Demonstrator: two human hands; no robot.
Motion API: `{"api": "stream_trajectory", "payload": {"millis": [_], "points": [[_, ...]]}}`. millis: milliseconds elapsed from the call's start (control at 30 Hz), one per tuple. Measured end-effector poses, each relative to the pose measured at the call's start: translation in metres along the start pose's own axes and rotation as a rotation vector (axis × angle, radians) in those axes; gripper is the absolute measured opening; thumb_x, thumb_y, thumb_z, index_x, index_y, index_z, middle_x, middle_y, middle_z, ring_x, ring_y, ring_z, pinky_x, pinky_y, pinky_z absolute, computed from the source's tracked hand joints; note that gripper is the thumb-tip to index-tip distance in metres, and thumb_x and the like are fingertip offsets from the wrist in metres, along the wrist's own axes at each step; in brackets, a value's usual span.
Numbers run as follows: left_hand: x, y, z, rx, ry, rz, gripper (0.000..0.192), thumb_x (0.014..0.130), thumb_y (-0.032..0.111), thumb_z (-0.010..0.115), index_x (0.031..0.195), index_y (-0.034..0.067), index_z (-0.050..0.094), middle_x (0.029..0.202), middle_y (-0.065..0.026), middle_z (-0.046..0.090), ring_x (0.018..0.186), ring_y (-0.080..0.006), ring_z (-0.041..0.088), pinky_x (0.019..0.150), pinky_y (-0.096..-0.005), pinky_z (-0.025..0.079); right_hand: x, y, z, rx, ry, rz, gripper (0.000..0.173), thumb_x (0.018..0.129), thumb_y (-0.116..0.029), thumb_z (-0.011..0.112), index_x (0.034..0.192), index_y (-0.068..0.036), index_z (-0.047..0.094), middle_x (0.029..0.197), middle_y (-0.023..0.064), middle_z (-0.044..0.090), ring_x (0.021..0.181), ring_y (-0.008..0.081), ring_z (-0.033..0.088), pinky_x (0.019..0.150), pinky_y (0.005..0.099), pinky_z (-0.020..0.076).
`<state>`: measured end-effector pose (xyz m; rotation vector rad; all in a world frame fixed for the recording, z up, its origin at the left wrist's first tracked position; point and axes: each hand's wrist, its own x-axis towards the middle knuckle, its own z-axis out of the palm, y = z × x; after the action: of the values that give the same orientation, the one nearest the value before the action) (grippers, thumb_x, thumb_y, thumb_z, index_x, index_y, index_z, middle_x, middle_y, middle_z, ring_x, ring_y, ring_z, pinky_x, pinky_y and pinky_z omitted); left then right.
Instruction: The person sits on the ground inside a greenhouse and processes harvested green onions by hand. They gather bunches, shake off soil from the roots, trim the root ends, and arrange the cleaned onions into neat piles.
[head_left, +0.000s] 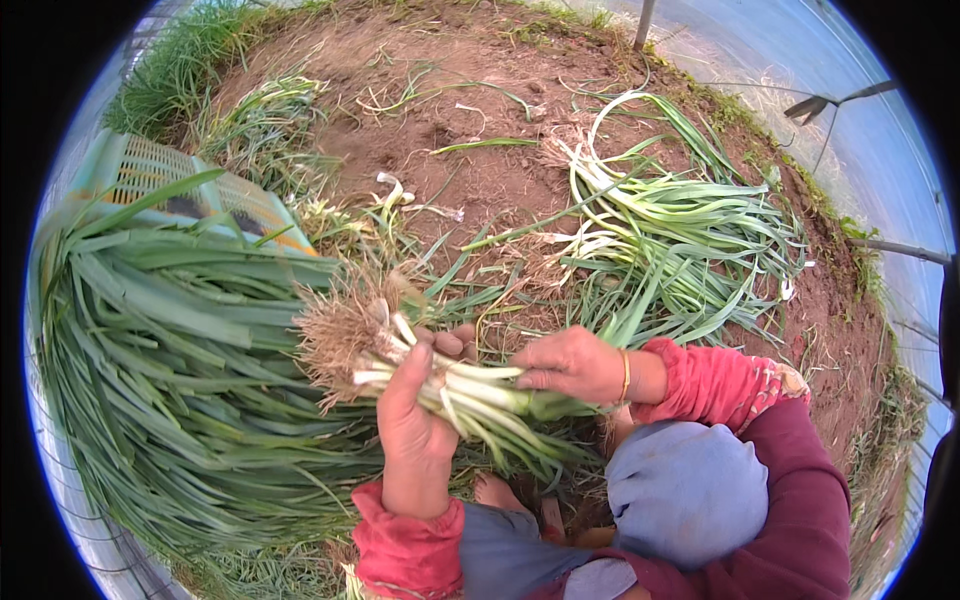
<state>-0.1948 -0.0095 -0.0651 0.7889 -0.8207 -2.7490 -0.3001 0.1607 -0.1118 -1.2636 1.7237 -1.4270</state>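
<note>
A bunch of leek-like allium stalks (480, 394) lies across my left hand (416, 431), which clasps it near the white bases with the thumb on top. Its brown, hairy roots (337, 341) stick out to the left, and the green tops run to the right. My right hand (562, 365) pinches one or more pale stalks of this bunch between thumb and fingers. Part of the fingers of each hand is hidden. A big heap of long green leaves (187, 375) lies just left of the roots.
A pale green and yellow plastic crate (157, 169) stands behind the leaf heap. Another pile of rooted stalks (675, 217) is spread on the brown soil (480, 67). Loose trimmings (270, 127) lie near the crate. Plastic sheeting (862, 150) walls the right side.
</note>
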Motion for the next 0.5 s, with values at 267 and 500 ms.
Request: {"api": "stream_trajectory", "payload": {"millis": [267, 500], "points": [[-0.001, -0.012, 0.014, 0.100, 0.004, 0.063, 0.024, 0.082, 0.021, 0.066, 0.094, 0.003, 0.056, 0.092, -0.0102, 0.059, 0.087, -0.0213, 0.059, 0.077, -0.0360, 0.049, 0.030, -0.054, 0.003, -0.303, 0.095, -0.089, 0.035, 0.072, -0.038, 0.068, 0.080, -0.007, 0.055, 0.061, 0.0093, 0.056, 0.058, 0.0287, 0.059, 0.053, 0.0379, 0.0460], [-0.008, -0.011, 0.016, 0.232, 0.023, 0.146, 0.050, 0.082, 0.039, 0.063, 0.115, 0.004, 0.050, 0.108, -0.0123, 0.058, 0.094, -0.0217, 0.058, 0.086, -0.0371, 0.046, 0.041, -0.089, -0.009, 0.022, 0.257, 0.139, 0.027, 0.069, -0.023, 0.063, 0.088, -0.003, 0.063, 0.071, 0.0129, 0.062, 0.063, 0.0265, 0.062, 0.058, 0.0337, 0.0484]]}}
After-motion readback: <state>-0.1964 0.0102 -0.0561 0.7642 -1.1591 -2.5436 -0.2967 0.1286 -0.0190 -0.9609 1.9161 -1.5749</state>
